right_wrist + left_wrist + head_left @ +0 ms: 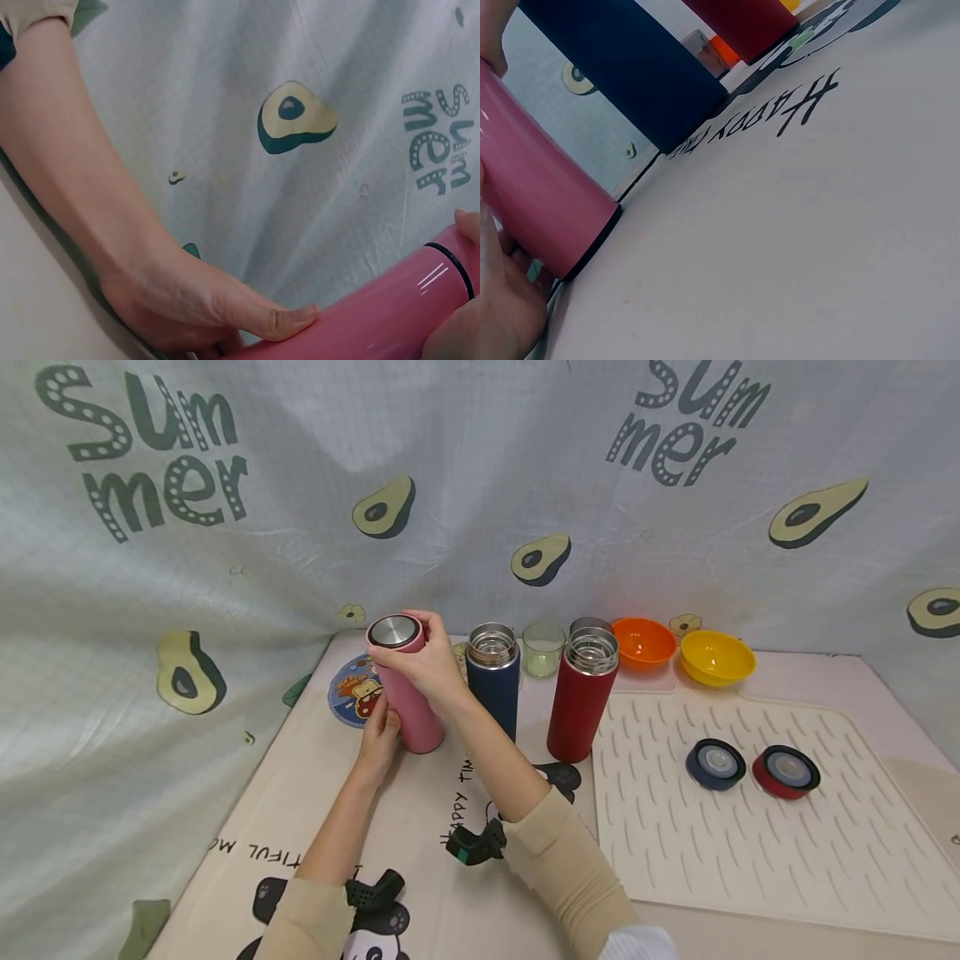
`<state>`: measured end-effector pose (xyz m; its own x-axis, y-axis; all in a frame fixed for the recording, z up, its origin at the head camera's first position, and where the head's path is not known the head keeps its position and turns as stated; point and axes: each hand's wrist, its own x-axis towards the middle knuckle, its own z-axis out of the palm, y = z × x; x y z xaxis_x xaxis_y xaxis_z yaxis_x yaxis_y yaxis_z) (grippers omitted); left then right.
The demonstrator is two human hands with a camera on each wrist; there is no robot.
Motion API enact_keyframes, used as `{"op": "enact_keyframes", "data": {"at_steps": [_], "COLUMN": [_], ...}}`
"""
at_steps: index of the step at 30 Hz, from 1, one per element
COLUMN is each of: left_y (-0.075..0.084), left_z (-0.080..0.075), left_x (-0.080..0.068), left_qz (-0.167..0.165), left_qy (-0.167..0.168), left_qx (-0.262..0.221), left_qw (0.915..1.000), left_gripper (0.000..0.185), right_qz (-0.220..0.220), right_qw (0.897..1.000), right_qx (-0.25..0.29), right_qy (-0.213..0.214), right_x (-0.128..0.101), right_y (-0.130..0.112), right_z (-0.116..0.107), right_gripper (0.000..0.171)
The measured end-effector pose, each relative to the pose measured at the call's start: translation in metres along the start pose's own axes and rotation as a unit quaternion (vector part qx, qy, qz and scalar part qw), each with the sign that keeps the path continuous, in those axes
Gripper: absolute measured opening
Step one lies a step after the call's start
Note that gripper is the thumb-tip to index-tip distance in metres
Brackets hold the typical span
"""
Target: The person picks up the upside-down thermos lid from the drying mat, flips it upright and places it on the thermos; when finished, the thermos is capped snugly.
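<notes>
we see the pink bottle (408, 706) on the tabletop (412, 810) beside the blue bottle (498, 689): left hand (378, 742) grasping its lower body, we judge, for steadiness; right hand (429, 662) gripping its lid (394, 631), apparently for purchase.

Head view high, forward and down; wrist views close, left low over table (780, 247), right toward curtain (202, 97), sharing pink bottle (414, 717).

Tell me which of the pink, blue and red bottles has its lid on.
The pink bottle, gripped by the left hand, with the right hand around its silver-topped lid. The blue bottle and red bottle stand with open mouths.
</notes>
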<state>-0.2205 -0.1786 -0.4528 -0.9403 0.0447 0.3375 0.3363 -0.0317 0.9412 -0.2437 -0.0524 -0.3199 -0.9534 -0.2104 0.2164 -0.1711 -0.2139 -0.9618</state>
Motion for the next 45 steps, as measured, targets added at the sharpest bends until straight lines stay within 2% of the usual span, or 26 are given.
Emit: {"op": "enact_keyframes", "data": {"at_steps": [6, 10, 15, 18, 22, 27, 30, 37, 40, 42, 44, 45], "left_y": [0.000, 0.000, -0.002, -0.001, 0.001, 0.015, 0.022, 0.034, 0.037, 0.039, 0.040, 0.040], "left_z": [0.001, 0.001, -0.001, -0.001, 0.000, 0.006, 0.007, 0.010, 0.014, 0.017, 0.019, 0.021], "left_x": [-0.001, -0.002, 0.001, 0.002, 0.000, -0.004, -0.006, -0.015, -0.019, -0.022, -0.025, -0.027], "left_qz": [0.000, -0.007, -0.015, -0.028, -0.033, -0.030, -0.025, -0.020, 0.001, 0.049, 0.109, 0.146], "left_qy": [-0.001, -0.005, 0.003, 0.010, 0.009, 0.003, -0.003, 0.011, 0.024, 0.043, 0.080, 0.101], "left_qx": [-0.005, -0.009, -0.017, -0.027, -0.017, 0.000, 0.008, 0.042, 0.059, 0.101, 0.154, 0.183], "left_qw": [1.0000, 0.9999, 0.9997, 0.9992, 0.9993, 0.9995, 0.9996, 0.9989, 0.9979, 0.9928, 0.9788, 0.9668], "left_gripper": [0.075, 0.072, 0.069, 0.070, 0.072, 0.050, 0.046, 0.050, 0.053, 0.053, 0.049, 0.046], "right_qz": [-0.007, -0.020, -0.072, -0.096, -0.099, -0.088, -0.074, -0.091, -0.099, -0.108, -0.125, -0.136], "right_qw": [0.999, 0.999, 0.996, 0.990, 0.978, 0.964, 0.958, 0.945, 0.940, 0.939, 0.937, 0.935], "right_qx": [-0.028, -0.027, -0.050, -0.101, -0.181, -0.248, -0.273, -0.299, -0.309, -0.309, -0.310, -0.311], "right_qy": [0.013, 0.019, 0.021, 0.024, 0.016, -0.022, -0.042, -0.094, -0.105, -0.109, -0.104, -0.098], "right_x": [-0.003, -0.005, -0.006, -0.012, -0.032, -0.060, -0.074, -0.106, -0.121, -0.130, -0.139, -0.142], "right_y": [0.002, 0.002, 0.006, 0.009, 0.011, 0.009, 0.009, 0.016, 0.017, 0.018, 0.019, 0.019], "right_z": [0.002, 0.003, 0.003, 0.002, -0.004, -0.016, -0.026, -0.059, -0.078, -0.091, -0.105, -0.113], "right_gripper": [0.064, 0.064, 0.066, 0.069, 0.071, 0.072, 0.070, 0.060, 0.052, 0.046, 0.041, 0.039]}}
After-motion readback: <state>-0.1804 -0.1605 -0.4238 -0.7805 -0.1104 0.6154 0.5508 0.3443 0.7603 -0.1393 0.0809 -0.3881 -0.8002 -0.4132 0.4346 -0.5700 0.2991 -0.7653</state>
